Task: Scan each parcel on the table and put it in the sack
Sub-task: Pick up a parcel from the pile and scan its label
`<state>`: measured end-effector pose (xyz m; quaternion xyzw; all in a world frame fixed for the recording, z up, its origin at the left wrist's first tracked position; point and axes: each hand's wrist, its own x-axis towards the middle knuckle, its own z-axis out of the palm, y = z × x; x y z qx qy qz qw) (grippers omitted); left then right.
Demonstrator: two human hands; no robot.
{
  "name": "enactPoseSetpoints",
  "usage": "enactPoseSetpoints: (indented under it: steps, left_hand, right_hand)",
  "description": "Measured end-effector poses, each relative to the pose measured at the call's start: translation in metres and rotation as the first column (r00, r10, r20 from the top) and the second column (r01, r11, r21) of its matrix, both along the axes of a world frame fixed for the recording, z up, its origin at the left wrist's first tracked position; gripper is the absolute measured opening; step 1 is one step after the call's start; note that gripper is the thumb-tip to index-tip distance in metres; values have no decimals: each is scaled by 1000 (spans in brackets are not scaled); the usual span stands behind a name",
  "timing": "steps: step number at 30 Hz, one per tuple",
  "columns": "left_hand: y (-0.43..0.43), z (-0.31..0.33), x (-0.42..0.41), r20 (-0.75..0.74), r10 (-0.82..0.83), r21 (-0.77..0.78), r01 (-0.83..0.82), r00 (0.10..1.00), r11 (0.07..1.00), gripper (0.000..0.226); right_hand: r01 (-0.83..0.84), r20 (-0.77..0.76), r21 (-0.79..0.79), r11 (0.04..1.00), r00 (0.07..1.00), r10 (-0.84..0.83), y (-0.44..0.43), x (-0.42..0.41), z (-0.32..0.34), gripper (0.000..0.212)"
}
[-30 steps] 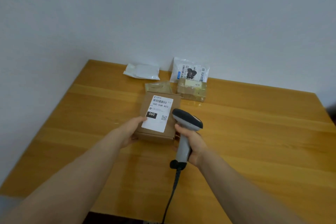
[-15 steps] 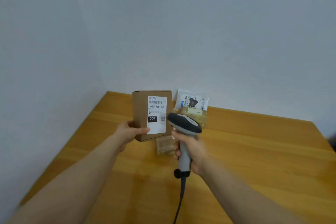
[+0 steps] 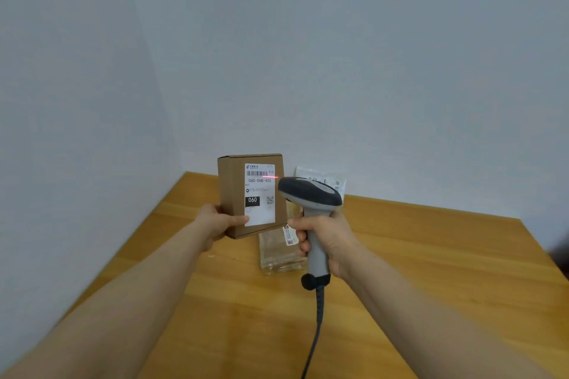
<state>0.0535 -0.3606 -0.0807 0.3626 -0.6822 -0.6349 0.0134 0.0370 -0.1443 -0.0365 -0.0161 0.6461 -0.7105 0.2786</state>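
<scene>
Two things were held at frame centre: the left hand [image 3: 220, 223] gripped the box [image 3: 231, 191] upright above the table [image 3: 431, 255], thumb on its label [image 3: 260, 212]; the right hand [image 3: 326, 240] was curled round the scanner [image 3: 311, 194]. A red line [image 3: 270, 176] crossed the label's top.

Three parcels show: one brown box [image 3: 234, 194], one clear-wrapped packet [image 3: 277, 252] and one white bag [image 3: 320, 178]. There is one scanner [image 3: 311, 194] and one table [image 3: 431, 271]. Two hands: the left hand [image 3: 215, 223] and the right hand [image 3: 326, 237].
</scene>
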Motion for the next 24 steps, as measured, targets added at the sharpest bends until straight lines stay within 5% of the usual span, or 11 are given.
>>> enactPoseSetpoints:
  steps: [24]
  left_hand:
    - [-14, -9, -20, 6, -83, 0, 83, 997, 997, 69]
  right_hand:
    - [38, 23, 55, 998, 999, -39, 4, -6, 13, 17]
